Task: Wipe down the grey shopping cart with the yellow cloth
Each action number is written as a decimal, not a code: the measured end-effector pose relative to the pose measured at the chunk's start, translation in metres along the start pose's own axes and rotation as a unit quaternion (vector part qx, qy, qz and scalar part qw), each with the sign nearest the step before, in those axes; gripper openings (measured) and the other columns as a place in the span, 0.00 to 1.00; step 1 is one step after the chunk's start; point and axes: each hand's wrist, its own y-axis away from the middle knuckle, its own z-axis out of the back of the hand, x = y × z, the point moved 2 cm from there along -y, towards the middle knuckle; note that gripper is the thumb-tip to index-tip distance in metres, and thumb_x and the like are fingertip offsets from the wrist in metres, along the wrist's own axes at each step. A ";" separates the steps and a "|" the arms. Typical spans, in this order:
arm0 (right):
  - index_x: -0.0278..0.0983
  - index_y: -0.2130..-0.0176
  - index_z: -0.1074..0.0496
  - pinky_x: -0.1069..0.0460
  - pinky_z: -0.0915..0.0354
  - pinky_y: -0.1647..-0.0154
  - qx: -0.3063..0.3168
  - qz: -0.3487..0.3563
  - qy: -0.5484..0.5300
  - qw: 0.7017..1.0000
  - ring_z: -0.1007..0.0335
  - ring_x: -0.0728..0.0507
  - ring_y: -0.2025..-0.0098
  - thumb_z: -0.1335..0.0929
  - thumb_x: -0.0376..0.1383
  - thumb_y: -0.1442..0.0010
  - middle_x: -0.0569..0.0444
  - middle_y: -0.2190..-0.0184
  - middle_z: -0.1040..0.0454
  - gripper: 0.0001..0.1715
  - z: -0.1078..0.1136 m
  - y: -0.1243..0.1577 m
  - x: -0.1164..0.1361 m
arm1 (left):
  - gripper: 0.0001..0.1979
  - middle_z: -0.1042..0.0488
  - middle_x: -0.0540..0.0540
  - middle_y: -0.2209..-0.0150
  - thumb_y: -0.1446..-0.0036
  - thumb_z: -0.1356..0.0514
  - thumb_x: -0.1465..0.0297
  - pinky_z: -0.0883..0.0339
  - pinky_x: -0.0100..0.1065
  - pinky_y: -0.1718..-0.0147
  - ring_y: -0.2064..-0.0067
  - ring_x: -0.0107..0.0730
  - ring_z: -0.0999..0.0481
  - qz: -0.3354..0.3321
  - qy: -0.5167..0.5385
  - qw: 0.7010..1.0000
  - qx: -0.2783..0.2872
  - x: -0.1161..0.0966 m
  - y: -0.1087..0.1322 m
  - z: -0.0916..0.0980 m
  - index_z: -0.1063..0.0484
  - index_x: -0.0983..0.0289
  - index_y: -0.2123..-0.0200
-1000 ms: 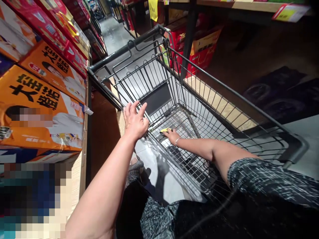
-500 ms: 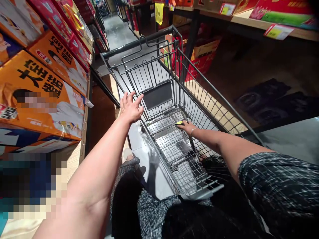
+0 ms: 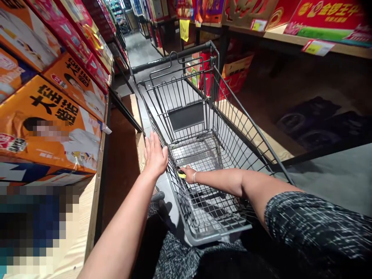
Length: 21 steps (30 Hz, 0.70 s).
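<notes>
A dark wire shopping cart [image 3: 221, 228] stands in front of me, its handle at the far end. My right hand [image 3: 190, 174] reaches down inside the basket, with fingers closed around a small yellow-and-black thing [image 3: 181, 174]. That thing is close to the basket's left wire side; its kind is too small to make out. Just outside the same side, my left hand [image 3: 156, 155] is raised with fingers stretched out and nothing in it. Whether it touches the wire rim I cannot tell.
Orange cartons [image 3: 49, 128] are stacked on a wooden shelf [image 3: 87, 217] along the left. On the right, a shelf [image 3: 270, 37] bears red boxes [image 3: 328, 19], with red bags [image 3: 235, 77] below. A yellow tag [image 3: 184, 30] hangs near the tiled aisle [image 3: 139, 48].
My right hand has moved left across the basket with the yellow-and-black thing. My left hand has dropped lower in view, fingers straighter. The view has shifted slightly.
</notes>
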 end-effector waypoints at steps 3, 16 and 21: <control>0.44 0.42 0.29 0.50 0.24 0.62 -0.012 -0.017 -0.123 0.992 0.22 0.43 0.60 0.30 0.27 0.41 0.52 0.52 0.21 0.29 0.013 -0.017 0.027 | 0.38 0.62 0.64 0.22 0.31 0.52 0.62 0.57 0.67 0.30 0.22 0.54 0.68 0.022 0.020 1.000 0.007 0.004 0.015 -0.006 0.60 0.65 0.23; 0.39 0.31 0.38 0.49 0.53 0.24 -0.248 0.301 -0.230 0.892 0.47 0.47 0.28 0.38 0.21 0.45 0.53 0.32 0.42 0.44 0.151 -0.116 0.152 | 0.44 0.63 0.65 0.22 0.34 0.45 0.56 0.70 0.68 0.30 0.22 0.57 0.72 0.004 -0.064 0.998 0.016 0.000 0.039 -0.006 0.61 0.64 0.23; 0.32 0.29 0.44 0.51 0.48 0.28 -0.094 0.166 -0.160 0.969 0.45 0.45 0.31 0.39 0.18 0.43 0.47 0.33 0.42 0.45 0.074 -0.100 0.086 | 0.41 0.66 0.63 0.22 0.30 0.51 0.54 0.72 0.68 0.30 0.22 0.55 0.75 0.001 -0.052 0.998 0.038 0.008 0.046 -0.004 0.65 0.61 0.23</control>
